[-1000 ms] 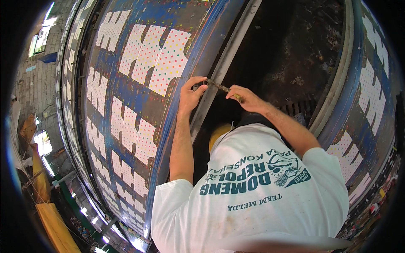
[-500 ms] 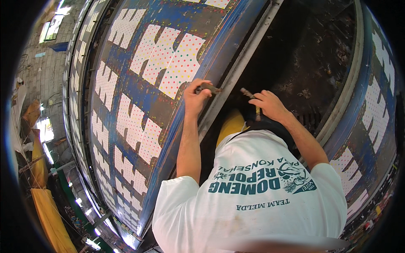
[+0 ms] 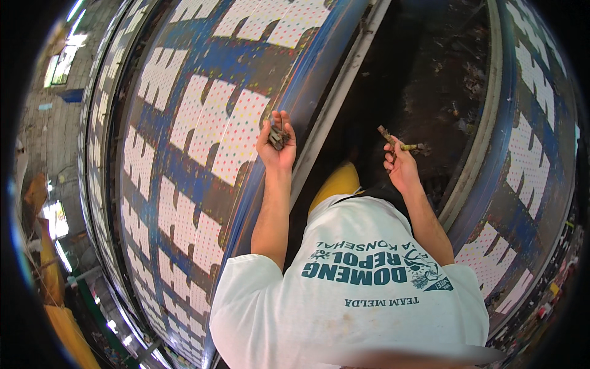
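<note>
Just left of twelve o'clock from the picture's middle, my left hand [image 3: 278, 155] is palm up, fingers curled loosely about a dark grey, chunky clump of short hard-looking pieces [image 3: 278, 139]. Near three o'clock my right hand [image 3: 403, 170] pinches a worn brown-and-yellow stick-like tool [image 3: 388, 135] by its middle, one tip poking toward eleven o'clock and the other toward two. The hands are well apart, the clump over the edge of the blue-and-brown printing table [image 3: 263, 212] with its white dotted cloth pieces [image 3: 241, 136], the tool over the dark gap [image 3: 413, 80]. I judge the clump dense for its size, stiff, probably gritty, hardly fragile; if its pieces are loose, a deep cup of the palm suits it better than fingertips. The stick I take to be light and rigid, safest held near its middle between thumb and forefingers, though a crusted surface could roll or slip. I can't make out whether the clump is one body or several, since my fingers cover its sides, nor whether the stick is one bent piece or two crossed ones. The gap's floor sinks into shadow, and the table's far end is cut off at twelve o'clock
</note>
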`<action>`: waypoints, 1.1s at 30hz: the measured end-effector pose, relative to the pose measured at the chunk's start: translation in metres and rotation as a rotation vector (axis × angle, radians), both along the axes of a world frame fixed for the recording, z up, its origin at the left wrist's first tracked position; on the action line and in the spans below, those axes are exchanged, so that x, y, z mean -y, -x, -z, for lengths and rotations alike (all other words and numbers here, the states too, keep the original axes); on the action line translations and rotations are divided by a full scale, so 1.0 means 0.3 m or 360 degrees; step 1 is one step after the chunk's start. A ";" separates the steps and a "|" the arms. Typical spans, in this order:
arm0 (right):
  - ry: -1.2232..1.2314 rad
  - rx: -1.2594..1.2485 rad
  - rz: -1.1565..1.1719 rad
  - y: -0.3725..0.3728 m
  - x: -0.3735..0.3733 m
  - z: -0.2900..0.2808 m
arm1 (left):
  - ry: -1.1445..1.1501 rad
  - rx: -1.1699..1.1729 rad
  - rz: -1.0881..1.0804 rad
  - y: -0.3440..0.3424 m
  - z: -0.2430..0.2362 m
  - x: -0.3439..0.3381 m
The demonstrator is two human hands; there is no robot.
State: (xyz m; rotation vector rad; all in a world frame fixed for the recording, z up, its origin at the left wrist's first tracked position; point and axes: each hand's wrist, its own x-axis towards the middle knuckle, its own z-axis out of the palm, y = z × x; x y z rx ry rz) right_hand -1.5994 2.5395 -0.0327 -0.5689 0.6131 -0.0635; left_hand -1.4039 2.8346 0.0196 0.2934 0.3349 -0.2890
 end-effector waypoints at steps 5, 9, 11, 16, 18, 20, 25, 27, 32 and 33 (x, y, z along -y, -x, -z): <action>-0.0046 0.0180 -0.0022 -0.194 0.197 -0.044 | -0.0434 0.0028 0.0181 -0.217 0.041 0.188; 0.0016 0.0241 -0.0076 -0.416 0.341 -0.067 | -0.1333 0.0468 0.0333 -0.425 0.024 0.385; 0.0027 0.0232 -0.0089 -0.535 0.411 -0.074 | -0.1685 0.0696 0.0381 -0.509 0.010 0.482; 0.0031 0.0077 -0.0145 -0.789 0.545 -0.049 | -0.2298 0.1468 0.0445 -0.698 -0.012 0.707; -0.0009 0.0095 -0.0221 -0.860 0.586 -0.036 | -0.2371 0.1622 0.0526 -0.739 -0.026 0.783; -0.0037 0.0068 -0.0300 -0.907 0.619 -0.027 | -0.2400 0.1666 0.0631 -0.782 -0.039 0.851; -0.0024 -0.0013 -0.0521 -0.961 0.681 -0.012 | -0.2496 0.1789 0.0803 -0.840 -0.031 0.936; -0.0136 -0.0025 -0.0528 -0.972 0.695 -0.004 | -0.2512 0.1705 0.0833 -0.838 -0.020 0.948; -0.0465 -0.0086 -0.0622 -0.999 0.733 -0.003 | -0.2618 0.1646 0.0672 -0.815 -0.014 0.977; -0.0608 -0.0034 -0.0629 -1.012 0.746 -0.006 | -0.2622 0.1613 0.0663 -0.816 -0.017 0.985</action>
